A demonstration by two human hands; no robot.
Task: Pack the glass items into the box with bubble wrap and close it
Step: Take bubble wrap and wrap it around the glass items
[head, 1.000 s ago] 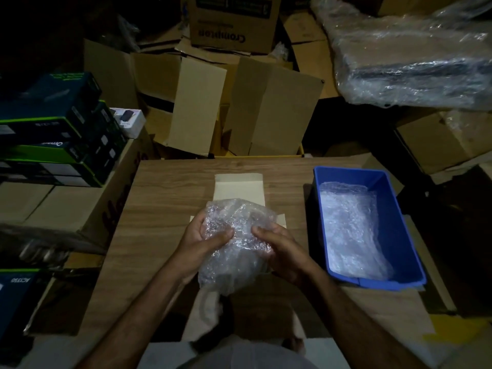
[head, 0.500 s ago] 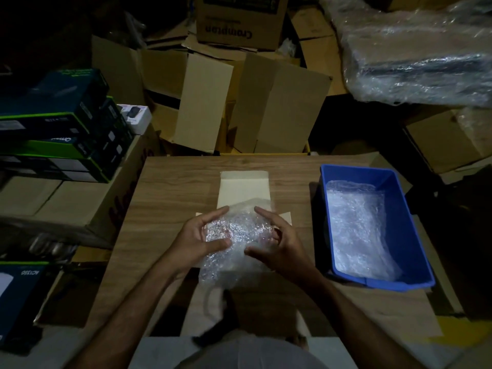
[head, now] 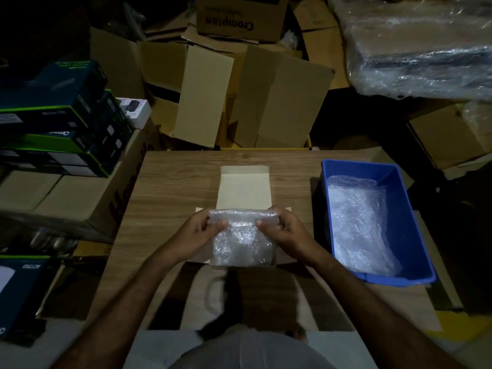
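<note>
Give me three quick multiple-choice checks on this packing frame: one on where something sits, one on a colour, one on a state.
1. Where is the bin with the spare bubble wrap?
A. To the right of the small box, on the table
B. On the stacked boxes at left
C. On the person's lap

2. What colour is that bin?
A. Green
B. Blue
C. Red

3. How is the small box's lid?
A. Taped shut
B. Folded shut
C. Open, flap lying back

Key: 1 A, the bin stands on the table right of the small box. 2 B, its walls are blue. 3 C, the flap lies back while the left hand and right hand pinch the bubble-wrapped bundle over the box.
</note>
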